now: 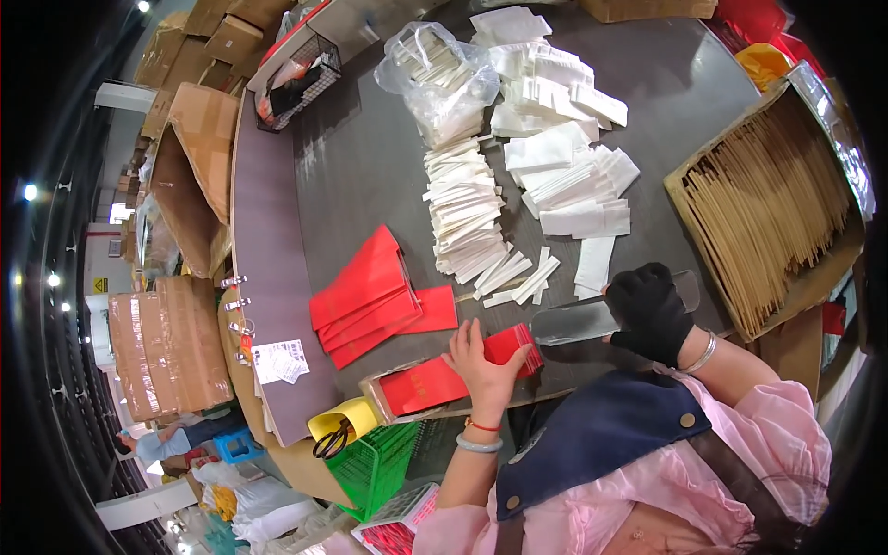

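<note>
My left hand (481, 370), bare, lies with fingers spread across a stack of red envelopes (424, 387) in a small cardboard box near the table's front edge. Its thumb rests by the right end of the stack. In a black glove, my right hand (649, 314) is closed on a clear, flat plastic strip (573, 322). One end of the strip reaches left to the red stack; the other shows past the glove. More red envelopes (370, 301) lie fanned out beyond my left hand. Small white folded strips (462, 208) run in a row up the table's middle.
White paper packets (569, 166) lie in piles behind my right hand. A carton of brown cardboard pieces (763, 208) stands at the right. Scissors (333, 439) sit in a yellow holder (356, 419) at front left, above a green crate (379, 467). A wire basket (301, 83) stands far left.
</note>
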`<state>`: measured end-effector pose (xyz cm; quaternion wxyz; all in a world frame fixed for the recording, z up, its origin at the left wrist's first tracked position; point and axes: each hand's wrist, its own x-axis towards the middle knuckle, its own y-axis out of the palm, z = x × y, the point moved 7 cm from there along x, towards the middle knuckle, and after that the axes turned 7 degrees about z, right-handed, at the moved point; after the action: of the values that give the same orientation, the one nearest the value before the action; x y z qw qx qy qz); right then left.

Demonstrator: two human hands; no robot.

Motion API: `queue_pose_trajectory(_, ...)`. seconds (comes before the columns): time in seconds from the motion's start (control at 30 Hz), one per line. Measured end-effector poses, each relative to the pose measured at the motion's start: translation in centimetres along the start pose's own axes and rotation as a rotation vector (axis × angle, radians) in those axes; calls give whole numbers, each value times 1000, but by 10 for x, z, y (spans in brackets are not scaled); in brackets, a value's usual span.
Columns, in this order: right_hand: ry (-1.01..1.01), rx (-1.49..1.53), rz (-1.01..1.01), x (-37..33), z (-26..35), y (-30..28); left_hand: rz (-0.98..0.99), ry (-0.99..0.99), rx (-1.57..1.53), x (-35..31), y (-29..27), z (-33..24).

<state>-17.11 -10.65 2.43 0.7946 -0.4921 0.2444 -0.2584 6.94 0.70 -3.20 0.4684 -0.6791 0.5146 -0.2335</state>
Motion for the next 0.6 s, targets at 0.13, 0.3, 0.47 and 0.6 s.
queue_pose_trajectory(0.13, -36, 17, 91, 7, 7, 14, 5, -2, -90, -1, -2, 5)
queue_pose_trajectory(0.3, -158, 129, 219, 40, 50, 75, 90, 34, -51, 7, -4, -13)
queue_pose_trajectory(0.47, -126, 227, -175, 18, 3, 33, 159, 222, -228, 58, 9, -41)
queue_pose_trajectory(0.6, 181, 166, -481, -41, -91, -25, 52, 311, 106, 94, 17, -47)
